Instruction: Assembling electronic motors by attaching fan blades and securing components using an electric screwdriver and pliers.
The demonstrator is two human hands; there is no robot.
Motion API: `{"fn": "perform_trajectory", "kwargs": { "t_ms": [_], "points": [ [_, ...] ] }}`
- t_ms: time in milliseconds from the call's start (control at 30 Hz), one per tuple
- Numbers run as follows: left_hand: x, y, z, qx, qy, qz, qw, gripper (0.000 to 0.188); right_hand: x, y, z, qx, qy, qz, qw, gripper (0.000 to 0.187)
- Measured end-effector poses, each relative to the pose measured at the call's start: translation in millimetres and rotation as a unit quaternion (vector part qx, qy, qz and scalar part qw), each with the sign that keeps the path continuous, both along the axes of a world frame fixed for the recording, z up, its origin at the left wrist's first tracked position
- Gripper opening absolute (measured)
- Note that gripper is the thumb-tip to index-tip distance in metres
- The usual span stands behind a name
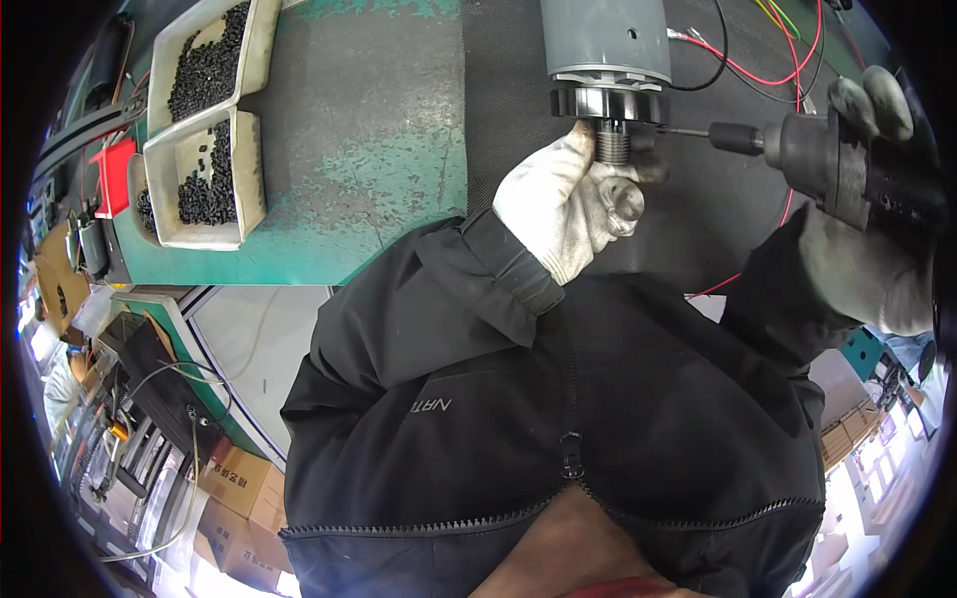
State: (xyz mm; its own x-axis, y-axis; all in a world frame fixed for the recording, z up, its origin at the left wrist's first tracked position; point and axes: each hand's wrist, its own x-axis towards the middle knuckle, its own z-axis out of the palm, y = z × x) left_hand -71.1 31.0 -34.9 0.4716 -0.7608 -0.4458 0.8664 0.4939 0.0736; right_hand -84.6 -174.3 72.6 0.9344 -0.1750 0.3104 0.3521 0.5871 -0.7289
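jacket: a black zipped jacket (558,419) fills the lower middle of the view, both sleeves reaching up toward the surface.
left hand: in a white knit glove (568,204), at the near edge of the black mat; fingers (583,140) closed around the threaded metal stub under the motor, thumb tip grey and worn.
right hand: in a grey glove (862,264), at the right rim; fingers (882,100) clamped around the body of a dark driver.
driver: held level (837,164), its thin bit pointing left and meeting the side of the motor's black collar, just above the left hand.
motor: a grey cylinder (606,40) lying on the mat with its end toward the person; a black ribbed collar (606,102) sits at that end, and the threaded stub (613,145) sticks out from it.
mat: black ribbed mat (508,90) under the motor, covering the right part of the surface.
wires: red, black and yellow leads (768,60) run over the mat between motor and driver.
surface: green, scuffed (359,140), left of the mat.
trays: two cream trays (249,189) of small black parts (204,75) stand end to end at the far left, well apart from the hands; a red piece (115,174) lies just beside them.
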Motion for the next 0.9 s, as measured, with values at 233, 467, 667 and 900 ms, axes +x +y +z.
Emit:
{"fn": "perform_trajectory", "kwargs": {
  "t_ms": [233,467,667,900],
  "points": [
    [-3,1,-7,-0.035,-0.096,0.022,0.994,0.034,-2,12,-6,-0.013,0.04,0.021,0.999,0.035],
    [-3,-2,-2,0.052,-0.153,0.029,0.986,0.029,-3,24,-16,-0.024,-0.032,0.006,0.999,0.032],
    [-3,-1,0,0.116,-0.182,0.014,0.976,0.03,-5,37,-6,-0.036,0.061,0.002,0.998,0.036],
    [-7,-3,-1,0.132,-0.17,0.01,0.977,0.028,7,20,-28,-0.127,-0.055,0.01,0.99,0.031]
  ]
}}
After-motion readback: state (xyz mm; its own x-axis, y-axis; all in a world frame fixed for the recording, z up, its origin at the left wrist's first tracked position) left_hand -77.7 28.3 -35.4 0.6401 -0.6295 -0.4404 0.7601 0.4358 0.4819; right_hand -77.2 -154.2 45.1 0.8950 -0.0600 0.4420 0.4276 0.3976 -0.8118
